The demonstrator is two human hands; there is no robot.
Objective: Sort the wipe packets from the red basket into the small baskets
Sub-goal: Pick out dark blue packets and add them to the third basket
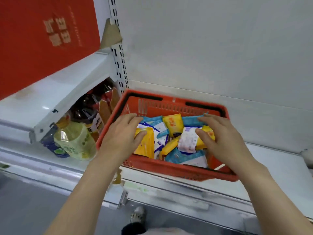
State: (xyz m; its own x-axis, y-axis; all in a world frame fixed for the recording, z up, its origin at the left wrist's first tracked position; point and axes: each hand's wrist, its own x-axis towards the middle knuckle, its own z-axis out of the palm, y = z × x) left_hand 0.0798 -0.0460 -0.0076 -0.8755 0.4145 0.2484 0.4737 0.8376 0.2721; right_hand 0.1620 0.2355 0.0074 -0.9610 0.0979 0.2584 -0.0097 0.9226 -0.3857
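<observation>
A red basket (pixel 172 170) stands on a white shelf, holding several wipe packets in yellow, blue and white. My left hand (pixel 122 134) reaches over the basket's left rim, its fingers spread and its thumb touching a yellow packet (pixel 146 146). My right hand (pixel 221 138) hovers over the right side, thumb and fingers around a yellow packet (pixel 209 133) beside a white packet (pixel 188 141). Another yellow packet (pixel 173 124) lies upright near the back. No small baskets are in view.
On the neighbouring shelf to the left stand an oil bottle (pixel 74 139) and dark bottles (pixel 88 111). A slotted white upright (pixel 121 65) divides the two bays. A red panel (pixel 42 39) hangs at upper left. Below, a shoe (pixel 138 216) shows on the floor.
</observation>
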